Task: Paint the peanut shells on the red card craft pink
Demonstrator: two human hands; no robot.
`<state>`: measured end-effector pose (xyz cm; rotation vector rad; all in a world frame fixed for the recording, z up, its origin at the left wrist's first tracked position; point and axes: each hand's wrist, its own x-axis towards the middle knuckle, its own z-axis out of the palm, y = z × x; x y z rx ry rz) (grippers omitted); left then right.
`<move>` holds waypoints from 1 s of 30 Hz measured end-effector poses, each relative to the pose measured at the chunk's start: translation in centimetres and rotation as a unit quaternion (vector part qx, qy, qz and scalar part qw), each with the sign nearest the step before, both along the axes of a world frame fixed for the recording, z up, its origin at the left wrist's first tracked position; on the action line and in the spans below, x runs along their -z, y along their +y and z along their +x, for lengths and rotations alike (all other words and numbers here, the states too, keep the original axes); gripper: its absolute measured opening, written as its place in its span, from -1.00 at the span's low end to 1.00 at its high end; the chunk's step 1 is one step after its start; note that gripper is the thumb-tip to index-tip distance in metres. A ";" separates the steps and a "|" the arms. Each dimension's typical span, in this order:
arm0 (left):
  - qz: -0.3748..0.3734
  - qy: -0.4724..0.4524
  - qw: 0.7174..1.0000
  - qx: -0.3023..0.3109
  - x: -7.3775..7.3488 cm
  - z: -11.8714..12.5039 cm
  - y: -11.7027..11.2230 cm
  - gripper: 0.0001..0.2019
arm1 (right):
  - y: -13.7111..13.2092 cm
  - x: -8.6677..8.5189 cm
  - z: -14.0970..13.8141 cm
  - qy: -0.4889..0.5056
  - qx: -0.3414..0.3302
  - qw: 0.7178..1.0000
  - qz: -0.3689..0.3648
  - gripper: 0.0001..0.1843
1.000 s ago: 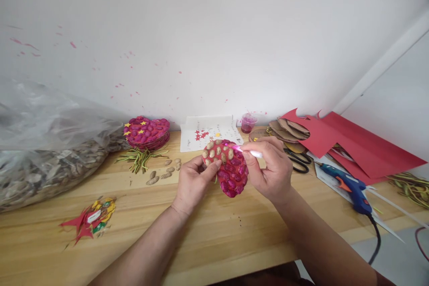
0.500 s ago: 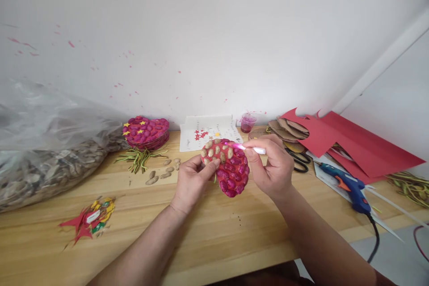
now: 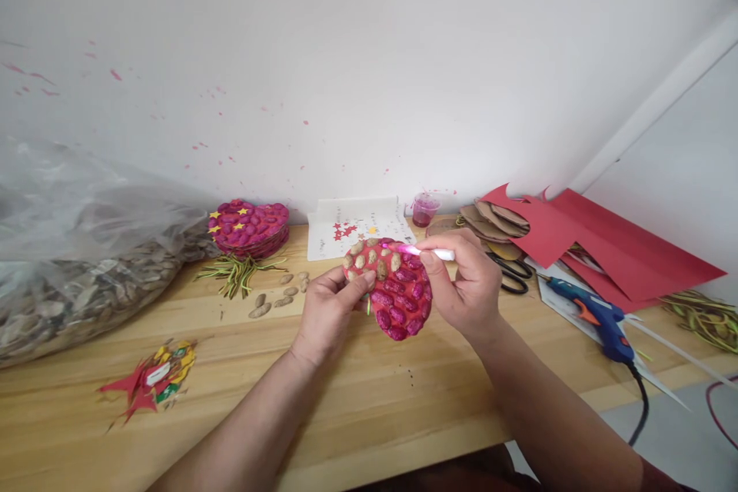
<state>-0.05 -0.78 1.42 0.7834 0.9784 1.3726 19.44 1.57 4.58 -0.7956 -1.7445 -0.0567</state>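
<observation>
My left hand [image 3: 330, 306] pinches the left edge of a red disc covered with peanut shells [image 3: 397, 300], thumb on top, and holds it tilted above the table. On the disc's lower and right parts the shells are magenta; those at the upper left are bare tan. Between the thumb and fingers of my right hand [image 3: 468, 280] is a white-handled paintbrush [image 3: 441, 254]. Its pink tip meets a shell near the disc's top edge. Behind stands a small clear cup of magenta paint [image 3: 425, 211]. Loose peanuts [image 3: 284, 301] lie left of the disc.
At left rest a large plastic bag of peanuts [image 3: 109, 284], a stack of magenta discs [image 3: 250, 227] and paper scraps [image 3: 153, 380]. On the right are black-handled scissors [image 3: 513, 277], a blue glue gun [image 3: 600, 319], red paper [image 3: 628, 246] and cardboard pieces [image 3: 496, 219]. White paper [image 3: 323, 234] holds stars.
The brush stays at the disc's top edge, where the shell under its tip looks more magenta. The whole view has shifted slightly; both hands keep their grip.
</observation>
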 end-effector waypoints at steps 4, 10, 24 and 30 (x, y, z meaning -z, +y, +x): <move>-0.015 -0.009 1.000 -0.015 0.1 -0.1 0.1 -0.59 | 0.1 0.0 0.1 -0.002 0.021 1.000 0.002 -0.90; -0.028 -0.014 0.999 -0.013 0.0 0.0 0.1 -0.58 | 0.0 -0.2 0.0 -0.003 0.008 1.000 -0.012 -0.90; -0.036 -0.031 0.999 -0.018 -0.2 0.0 0.2 -0.56 | 0.1 -0.1 0.0 -0.014 0.031 0.999 0.006 -0.91; -0.042 -0.038 0.998 -0.012 -0.2 0.0 0.2 -0.54 | 0.1 -0.2 -0.1 -0.010 0.012 1.000 -0.010 -0.91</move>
